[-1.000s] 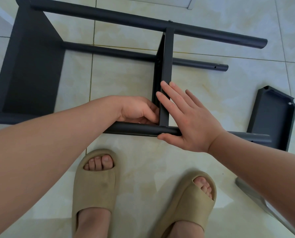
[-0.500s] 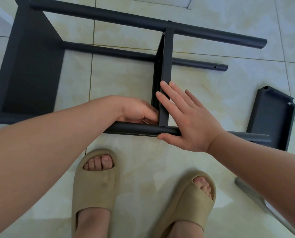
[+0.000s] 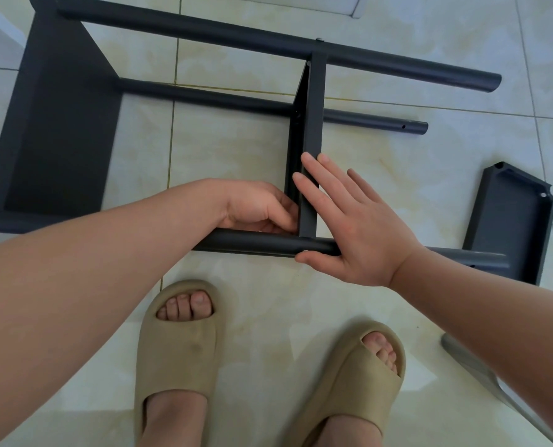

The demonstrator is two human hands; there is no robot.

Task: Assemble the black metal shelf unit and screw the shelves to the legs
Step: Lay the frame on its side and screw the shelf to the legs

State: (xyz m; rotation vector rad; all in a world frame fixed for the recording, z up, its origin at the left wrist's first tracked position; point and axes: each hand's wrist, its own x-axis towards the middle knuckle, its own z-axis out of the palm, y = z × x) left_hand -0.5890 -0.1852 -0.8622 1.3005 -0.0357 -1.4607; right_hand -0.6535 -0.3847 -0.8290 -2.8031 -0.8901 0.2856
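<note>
Right hand (image 3: 355,227) presses shelf (image 3: 315,108); left hand (image 3: 259,204) curls beside it.

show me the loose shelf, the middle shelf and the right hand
loose shelf (image 3: 510,222): head view, on its inner panel.
middle shelf (image 3: 315,117): head view, on its narrow upturned edge.
right hand (image 3: 362,230): head view, on the back of the hand.

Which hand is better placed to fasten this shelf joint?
Probably left: the left hand is curled at the inside corner, while the right hand lies flat bracing middle shelf and near leg.
</note>
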